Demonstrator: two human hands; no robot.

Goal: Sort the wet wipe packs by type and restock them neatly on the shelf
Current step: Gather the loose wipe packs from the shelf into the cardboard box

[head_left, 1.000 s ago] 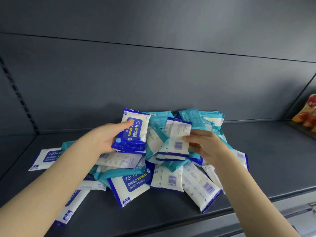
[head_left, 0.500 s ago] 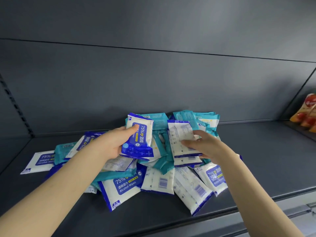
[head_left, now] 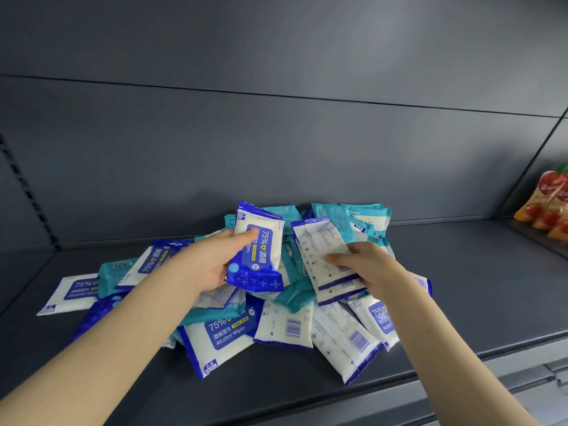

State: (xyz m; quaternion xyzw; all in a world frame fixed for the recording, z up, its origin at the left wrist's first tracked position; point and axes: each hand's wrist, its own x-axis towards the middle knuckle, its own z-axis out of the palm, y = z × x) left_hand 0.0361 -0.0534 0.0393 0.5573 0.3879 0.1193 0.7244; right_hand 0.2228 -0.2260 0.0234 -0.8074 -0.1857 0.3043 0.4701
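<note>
1. Wet wipe packs (head_left: pixel 276 321) are lying in a loose, mixed heap at the middle of the dark shelf (head_left: pixel 461 287), with blue-and-white alcohol types tangling with teal packs (head_left: pixel 347 215).
2. The left hand (head_left: pixel 212 265) is gripping a blue alcohol pack (head_left: pixel 261 253) and holding it above the heap, label facing the camera, with the thumb pressing on its front.
3. The right hand (head_left: pixel 372 265) is pinching white-backed packs (head_left: pixel 325 256), printed backs up, with the thumb lying on top and the other fingers curling beneath.
4. The step in hand is looking like gathering the blue type. Doing it well is probably meaning turning the right hand's load label-up to match the left, squaring the edges into one stack, and setting it on bare shelf well apart from the heap, so nothing is sliding back in.
5. The films are looking slick and soft, so gripping near the sealed ends and lifting rather than dragging is likely keeping neighbouring teal ones from tumbling.
6. Hidden or unclear:
   - The left fingers are sitting behind their pack.
   - The right hand seems to be holding two, but the count is staying uncertain.
   - Packs deep in the heap and under both forearms are going unseen, and the teal labels are too small to read.
   - Red snack bags (head_left: pixel 550 204) are being cut off at the right edge.
</note>
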